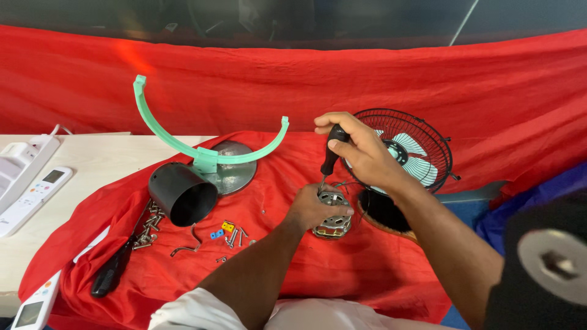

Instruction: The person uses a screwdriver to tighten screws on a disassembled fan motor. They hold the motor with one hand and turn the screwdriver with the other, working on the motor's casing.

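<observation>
A red cloth (pixel 342 269) covers most of the worktop (pixel 104 165), whose bare left edge carries a white power strip (pixel 21 162) and remotes. On the cloth near the far edge stand a black fan grille (pixel 422 146) and a green curved bracket (pixel 202 146) above a black cylindrical housing (pixel 181 194). Both forearms reach in from the near edge. The right hand (pixel 367 156), wrist raised, is closed around a black screwdriver (pixel 330 156) held nearly upright, tip down into the metal motor (pixel 333 217). The left hand (pixel 315 208) cups that motor, fingers wrapped over it, near the cloth's middle. Loose screws (pixel 147 232) lie left.
</observation>
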